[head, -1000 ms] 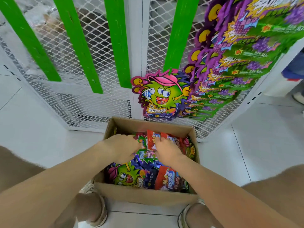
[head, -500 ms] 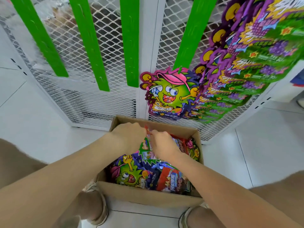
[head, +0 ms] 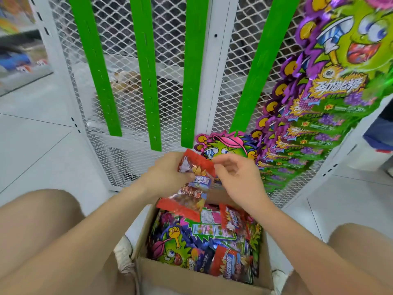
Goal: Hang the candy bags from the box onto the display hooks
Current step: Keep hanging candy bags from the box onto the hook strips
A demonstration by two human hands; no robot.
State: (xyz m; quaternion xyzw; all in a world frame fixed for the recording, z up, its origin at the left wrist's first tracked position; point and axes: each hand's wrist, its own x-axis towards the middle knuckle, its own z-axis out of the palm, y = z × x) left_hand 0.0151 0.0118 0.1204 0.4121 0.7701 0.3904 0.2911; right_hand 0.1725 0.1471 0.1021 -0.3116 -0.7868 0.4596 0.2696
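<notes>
A red candy bag hangs above the cardboard box. My left hand grips its upper left part, and my right hand pinches its top right corner with thumb and forefinger. The box sits between my knees and holds several more red, green and purple candy bags. Four green hook strips hang on the white mesh rack. A green monster bag hangs at the bottom of the rightmost strip, just behind my hands.
A long column of green and purple candy bags hangs at the right of the mesh rack. White floor tiles spread left and right. A shelf with goods shows at far left. Part of another person stands at far right.
Both hands have come up out of the box with the red bag between them. The view has tilted so the strips and hanging bags look closer.
</notes>
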